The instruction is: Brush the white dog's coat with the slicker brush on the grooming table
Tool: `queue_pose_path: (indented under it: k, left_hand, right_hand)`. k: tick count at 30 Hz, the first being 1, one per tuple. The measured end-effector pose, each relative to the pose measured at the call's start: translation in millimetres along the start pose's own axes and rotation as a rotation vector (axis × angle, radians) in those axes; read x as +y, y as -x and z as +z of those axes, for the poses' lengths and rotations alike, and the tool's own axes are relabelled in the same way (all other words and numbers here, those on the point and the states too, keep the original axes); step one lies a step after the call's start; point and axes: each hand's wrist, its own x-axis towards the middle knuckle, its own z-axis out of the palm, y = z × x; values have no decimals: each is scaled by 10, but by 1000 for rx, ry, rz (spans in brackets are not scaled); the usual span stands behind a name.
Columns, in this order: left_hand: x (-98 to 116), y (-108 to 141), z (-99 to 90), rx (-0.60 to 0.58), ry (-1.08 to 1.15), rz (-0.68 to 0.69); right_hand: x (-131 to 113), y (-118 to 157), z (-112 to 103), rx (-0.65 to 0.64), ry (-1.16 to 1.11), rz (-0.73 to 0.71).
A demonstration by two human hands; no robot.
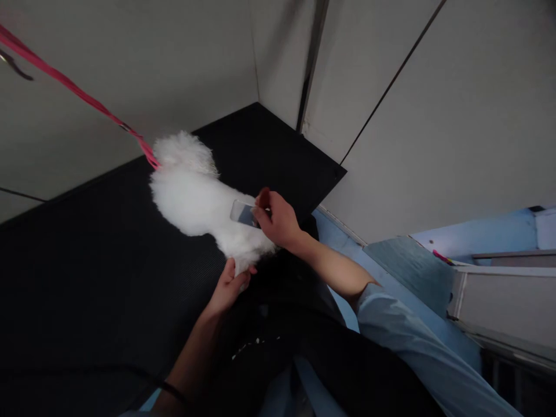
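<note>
A fluffy white dog (186, 197) stands on a black table (278, 150), its head toward the upper left and its rear toward me. My right hand (277, 217) is closed on a grooming brush (244, 213) with a flat, pale rectangular head, which lies against the fur of the dog's back. Below it, my left hand (232, 284) is wrapped round a lower part of the dog near its rear, probably a leg; fur hides the exact grip. A pink leash (87, 95) runs from the upper left to the dog's neck.
Pale wall panels (412, 133) rise behind and to the right of the table. At the left edge hangs a dark metal hook (16, 66). A dark cable (143, 376) crosses near my left forearm. Blue floor and a grey cabinet (504, 301) show at the right.
</note>
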Motion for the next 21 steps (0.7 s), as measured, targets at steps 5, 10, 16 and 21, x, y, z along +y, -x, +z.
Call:
queue_pose_path:
  k: [5, 10, 16, 21]
  left_hand:
    - [-71, -93, -128, -62, -51, 11]
    - [98, -571, -333, 63, -25, 147]
    - [442, -1330, -279, 296, 2, 65]
    - [493, -1487, -181, 320, 63, -43]
  right_hand:
    - [330, -77, 35, 12, -261, 5]
    - [562, -287, -191, 417, -493, 122]
    - [482, -91, 213, -176, -586, 9]
    - [527, 593, 840, -361, -187, 235]
